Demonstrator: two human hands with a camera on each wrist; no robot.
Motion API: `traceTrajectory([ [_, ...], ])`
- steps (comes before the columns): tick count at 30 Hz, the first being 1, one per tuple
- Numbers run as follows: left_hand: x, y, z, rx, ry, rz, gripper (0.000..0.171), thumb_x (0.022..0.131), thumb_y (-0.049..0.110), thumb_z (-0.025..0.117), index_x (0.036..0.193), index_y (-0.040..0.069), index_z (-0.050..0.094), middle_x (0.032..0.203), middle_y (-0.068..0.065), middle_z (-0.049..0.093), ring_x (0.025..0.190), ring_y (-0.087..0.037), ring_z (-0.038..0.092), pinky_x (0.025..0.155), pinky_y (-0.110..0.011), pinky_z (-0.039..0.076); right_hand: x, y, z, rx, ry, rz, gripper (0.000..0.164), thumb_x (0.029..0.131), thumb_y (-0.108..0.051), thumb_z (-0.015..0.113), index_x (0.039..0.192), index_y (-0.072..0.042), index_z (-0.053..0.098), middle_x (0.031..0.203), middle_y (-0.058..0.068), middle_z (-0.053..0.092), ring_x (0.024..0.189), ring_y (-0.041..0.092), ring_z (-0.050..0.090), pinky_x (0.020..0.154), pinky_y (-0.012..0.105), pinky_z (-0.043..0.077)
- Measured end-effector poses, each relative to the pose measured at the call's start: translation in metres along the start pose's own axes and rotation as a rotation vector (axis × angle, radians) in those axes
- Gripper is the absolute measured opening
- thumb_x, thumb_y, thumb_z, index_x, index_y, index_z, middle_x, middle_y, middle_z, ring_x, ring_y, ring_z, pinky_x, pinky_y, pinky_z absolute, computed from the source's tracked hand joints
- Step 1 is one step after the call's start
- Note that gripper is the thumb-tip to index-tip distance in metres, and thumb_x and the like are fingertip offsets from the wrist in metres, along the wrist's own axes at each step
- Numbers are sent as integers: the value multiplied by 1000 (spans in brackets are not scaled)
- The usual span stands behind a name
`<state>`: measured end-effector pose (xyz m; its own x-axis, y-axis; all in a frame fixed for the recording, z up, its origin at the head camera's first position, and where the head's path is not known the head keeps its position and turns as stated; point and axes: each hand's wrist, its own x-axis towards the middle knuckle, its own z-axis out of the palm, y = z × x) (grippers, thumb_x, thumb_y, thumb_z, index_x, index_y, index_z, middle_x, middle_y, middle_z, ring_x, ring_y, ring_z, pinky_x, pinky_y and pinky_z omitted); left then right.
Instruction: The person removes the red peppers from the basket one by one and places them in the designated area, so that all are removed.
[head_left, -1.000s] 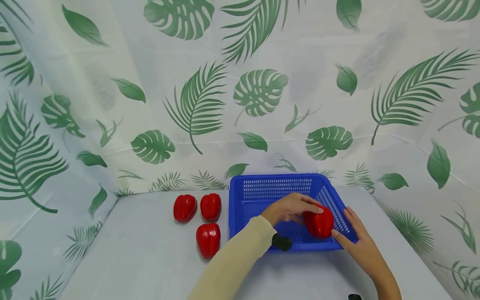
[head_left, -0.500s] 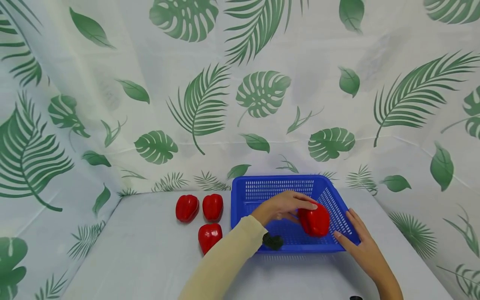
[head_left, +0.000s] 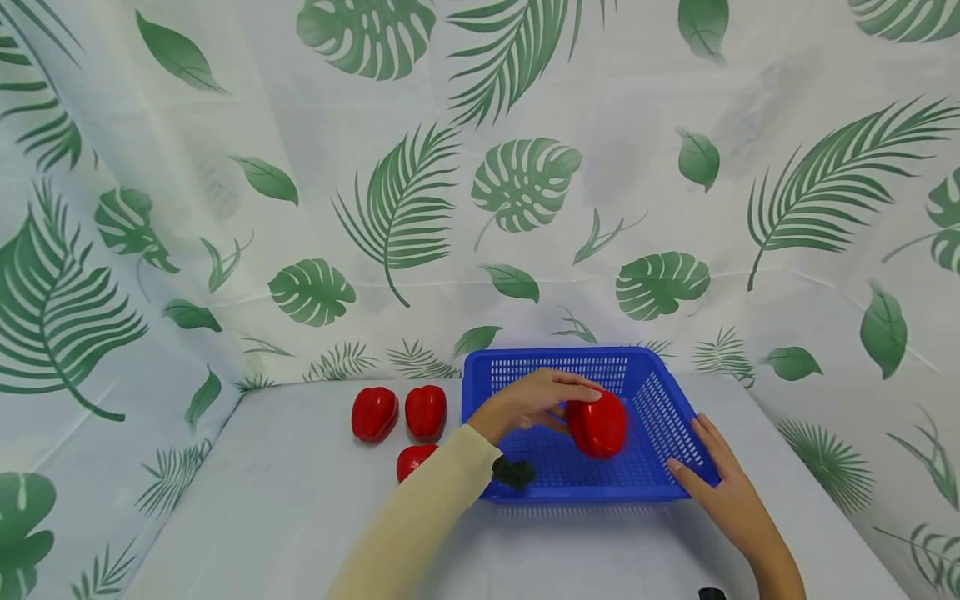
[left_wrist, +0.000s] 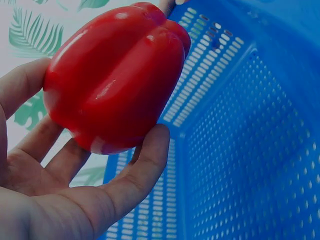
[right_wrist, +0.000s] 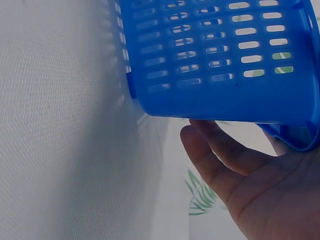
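Observation:
My left hand (head_left: 536,398) grips a red bell pepper (head_left: 597,423) over the inside of the blue plastic basket (head_left: 645,492). In the left wrist view the thumb and fingers hold the lower part of the pepper (left_wrist: 117,80), and the basket's slotted walls show beside it. My right hand (head_left: 720,487) holds the basket's right rim near the front corner, thumb on the inner side and fingers outside. Seen from the right wrist, the basket wall (right_wrist: 210,95) hides part of those fingers.
Left of the basket, two red bell peppers (head_left: 375,414) stand side by side on the white table (head_left: 262,500). A third bell pepper (head_left: 415,460) is partly covered by the left sleeve (head_left: 427,508). A leaf-patterned curtain (head_left: 450,208) hangs behind.
My left hand has lifted the bell pepper from the basket's right side and carried it left and slightly up. My right hand stays on the rim, its thumb now away from the pepper.

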<state>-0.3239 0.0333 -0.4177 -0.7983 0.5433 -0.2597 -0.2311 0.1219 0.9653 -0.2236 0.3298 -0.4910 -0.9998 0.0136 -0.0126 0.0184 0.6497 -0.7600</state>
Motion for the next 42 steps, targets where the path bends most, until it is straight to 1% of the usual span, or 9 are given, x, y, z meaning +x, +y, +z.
traceTrajectory([
  [6, -9, 2, -18, -17, -4, 6, 33, 101, 21, 76, 131, 5, 75, 123, -9, 71, 103, -36, 71, 95, -64, 57, -3, 1, 1, 27, 21, -40, 94, 106, -42, 64, 171, -3, 8, 178, 21, -4, 157, 57, -1, 113, 85, 11],
  [10, -16, 3, -28, -24, 3, 13, 37, 102, 21, 75, 134, 5, 74, 128, -10, 70, 105, -36, 70, 94, -63, 57, -4, 2, 1, 34, 26, -56, 94, 106, -42, 64, 171, -3, 8, 178, 21, -3, 157, 58, 0, 113, 85, 10],
  [16, -26, 4, -40, -8, 30, 38, 38, 102, 21, 75, 137, 6, 72, 132, -12, 68, 108, -37, 69, 88, -58, 62, -2, 3, 0, 47, 23, -65, 93, 107, -41, 64, 171, -3, 9, 178, 21, -3, 157, 58, -1, 113, 85, 10],
  [19, -31, 5, -46, 3, 33, 48, 39, 102, 23, 74, 138, 6, 72, 133, -11, 67, 109, -36, 68, 87, -55, 63, -2, 3, 0, 51, 21, -65, 93, 107, -42, 64, 171, -3, 8, 178, 21, -4, 157, 58, -2, 113, 85, 9],
  [23, -37, 5, -54, 11, 37, 58, 40, 102, 24, 73, 138, 5, 71, 132, -12, 68, 109, -35, 68, 87, -54, 63, -1, 3, 0, 44, 16, -55, 94, 107, -43, 63, 171, -4, 7, 178, 20, -5, 157, 57, -2, 113, 85, 10],
  [30, -49, 5, -67, -18, 36, 83, 40, 103, 23, 70, 138, 1, 67, 135, -15, 66, 113, -38, 69, 89, -55, 62, -2, 3, -1, 36, 11, -43, 94, 107, -44, 62, 171, -3, 6, 178, 21, -5, 157, 58, -2, 113, 85, 10],
  [33, -54, 4, -74, -26, 57, 75, 40, 103, 22, 70, 138, 2, 66, 136, -16, 65, 115, -39, 67, 89, -54, 63, -1, 2, -1, 38, 5, -38, 95, 107, -45, 62, 171, -3, 6, 178, 21, -6, 157, 58, -2, 113, 85, 10],
  [36, -60, 2, -82, -30, 92, 68, 40, 102, 24, 71, 136, 3, 67, 135, -17, 65, 117, -39, 66, 88, -53, 63, -1, 3, 0, 37, 6, -42, 95, 107, -44, 63, 171, -3, 6, 177, 21, -6, 157, 59, -2, 113, 85, 10],
  [42, -73, -1, -97, -27, 138, 85, 38, 102, 25, 70, 134, 5, 65, 134, -18, 66, 117, -39, 67, 89, -53, 63, -1, 3, 1, 31, 15, -48, 94, 107, -43, 62, 171, -2, 6, 177, 22, -5, 157, 59, -1, 112, 85, 10],
])
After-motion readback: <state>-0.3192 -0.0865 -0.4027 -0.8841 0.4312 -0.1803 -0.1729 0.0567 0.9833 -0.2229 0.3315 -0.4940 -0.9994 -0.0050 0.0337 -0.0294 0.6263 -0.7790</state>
